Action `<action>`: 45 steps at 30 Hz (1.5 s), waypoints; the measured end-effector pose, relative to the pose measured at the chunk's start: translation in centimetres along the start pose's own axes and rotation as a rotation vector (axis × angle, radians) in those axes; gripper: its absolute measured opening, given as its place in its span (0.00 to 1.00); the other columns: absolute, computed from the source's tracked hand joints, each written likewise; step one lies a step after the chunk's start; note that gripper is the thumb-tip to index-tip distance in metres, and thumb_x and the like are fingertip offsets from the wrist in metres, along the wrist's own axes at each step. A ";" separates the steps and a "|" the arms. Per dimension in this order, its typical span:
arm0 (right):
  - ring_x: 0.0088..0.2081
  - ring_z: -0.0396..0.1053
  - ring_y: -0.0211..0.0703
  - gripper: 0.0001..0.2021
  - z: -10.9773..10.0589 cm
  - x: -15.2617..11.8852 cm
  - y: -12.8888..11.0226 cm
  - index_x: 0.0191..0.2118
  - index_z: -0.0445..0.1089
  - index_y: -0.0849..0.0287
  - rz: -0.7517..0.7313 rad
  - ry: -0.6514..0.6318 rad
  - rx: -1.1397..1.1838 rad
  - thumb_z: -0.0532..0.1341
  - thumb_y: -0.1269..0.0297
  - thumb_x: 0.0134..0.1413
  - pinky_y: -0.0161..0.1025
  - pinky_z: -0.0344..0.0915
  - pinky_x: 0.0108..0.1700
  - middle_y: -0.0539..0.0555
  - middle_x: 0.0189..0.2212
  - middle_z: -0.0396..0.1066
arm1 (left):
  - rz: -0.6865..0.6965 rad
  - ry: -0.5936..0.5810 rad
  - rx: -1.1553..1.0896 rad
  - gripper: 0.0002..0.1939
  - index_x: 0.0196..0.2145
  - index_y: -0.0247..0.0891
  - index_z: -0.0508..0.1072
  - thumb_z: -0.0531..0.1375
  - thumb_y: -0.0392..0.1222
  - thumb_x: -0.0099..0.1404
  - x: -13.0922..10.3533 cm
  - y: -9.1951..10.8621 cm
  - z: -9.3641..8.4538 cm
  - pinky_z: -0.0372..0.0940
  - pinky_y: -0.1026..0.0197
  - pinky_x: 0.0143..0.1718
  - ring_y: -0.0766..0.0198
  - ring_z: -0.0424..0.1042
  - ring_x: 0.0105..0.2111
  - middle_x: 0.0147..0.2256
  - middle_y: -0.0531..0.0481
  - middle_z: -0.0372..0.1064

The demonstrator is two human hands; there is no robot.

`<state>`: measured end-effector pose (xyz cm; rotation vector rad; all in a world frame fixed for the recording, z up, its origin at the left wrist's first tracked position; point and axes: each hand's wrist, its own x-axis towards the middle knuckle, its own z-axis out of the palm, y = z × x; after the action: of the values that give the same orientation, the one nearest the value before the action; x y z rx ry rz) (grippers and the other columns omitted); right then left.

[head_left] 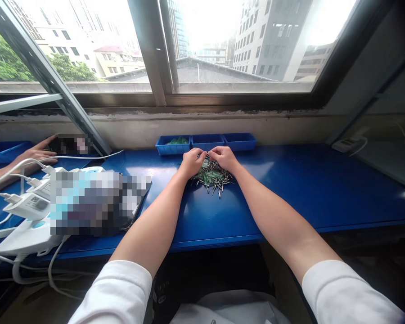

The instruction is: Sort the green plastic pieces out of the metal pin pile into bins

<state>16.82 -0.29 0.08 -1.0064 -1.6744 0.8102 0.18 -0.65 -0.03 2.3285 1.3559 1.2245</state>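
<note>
Picked, seemingly, at the pins (219, 183) on the bench (290, 180) near the bins (207, 145), with left hand (191, 162) and right hand (225, 158) drawn narrow, any grip too small to tell, and likely needed a light touch next!

The small rods (219, 192) are gleaming like polished metal, and the green pieces (209, 177) among them are looking like thin, shiny plastic. The table (290, 193) is shining smooth and glossy. The bins (209, 145) are looking like moulded plastic; the power strip (29, 238) is showing smooth plastic. The sleeves (119, 290) are showing matt cloth, and the slotted post (65, 87) is looking like dull metal.
</note>
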 end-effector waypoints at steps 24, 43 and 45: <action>0.47 0.63 0.50 0.20 -0.5 -0.1 -0.2 0.48 0.71 0.59 -0.071 0.201 -0.475 0.59 0.58 0.50 0.46 0.60 0.50 0.55 0.45 0.72 | -0.244 0.133 0.154 0.12 0.40 0.37 0.71 0.54 0.44 0.61 0.3 -1.2 -0.4 0.61 0.55 0.48 0.55 0.69 0.44 0.41 0.43 0.71; 0.55 0.48 0.64 0.33 -0.3 0.8 2.0 0.62 0.54 0.53 0.047 0.010 -0.837 0.57 0.51 0.52 0.60 0.53 0.53 0.51 0.66 0.42 | -0.328 0.008 0.242 0.11 0.37 0.39 0.72 0.54 0.44 0.58 0.0 -1.7 -0.1 0.61 0.53 0.46 0.52 0.69 0.44 0.41 0.42 0.71; 0.56 0.48 0.63 0.32 -0.2 0.8 1.9 0.63 0.53 0.54 0.035 0.014 -0.824 0.56 0.51 0.52 0.58 0.53 0.53 0.51 0.66 0.42 | -0.331 -0.015 0.253 0.12 0.37 0.39 0.73 0.54 0.44 0.58 0.1 -1.8 -0.1 0.61 0.53 0.46 0.52 0.69 0.43 0.41 0.42 0.71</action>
<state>17.36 1.25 -1.21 -1.5807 -2.0216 0.0932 -0.99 0.39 -0.88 2.1357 1.8932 0.9834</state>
